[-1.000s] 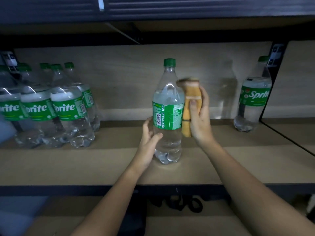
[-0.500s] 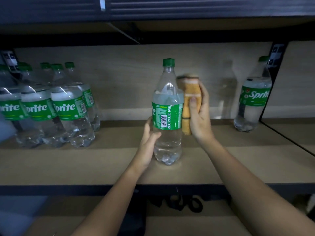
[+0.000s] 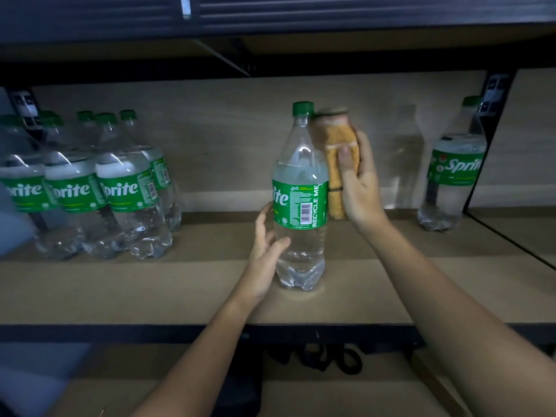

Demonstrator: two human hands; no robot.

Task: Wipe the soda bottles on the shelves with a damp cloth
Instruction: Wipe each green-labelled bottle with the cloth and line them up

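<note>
Bottle (image 3: 299, 206) upright at shelf (image 3: 180, 290) centre.
Left hand (image 3: 266, 239) cups its lower body; right hand (image 3: 361, 188) clamps cloth (image 3: 340, 152) against upper right flank.

Open shelf board (image 3: 186, 293) flanks the middle bottle (image 3: 301, 182). Bottle cluster (image 3: 90, 191) blocks nine o'clock, lone bottle (image 3: 454, 173) three o'clock, upper shelf (image 3: 301, 22) twelve.

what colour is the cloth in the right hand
Orange-yellow folded cloth, pinched in the right hand, seen in the head view.
</note>
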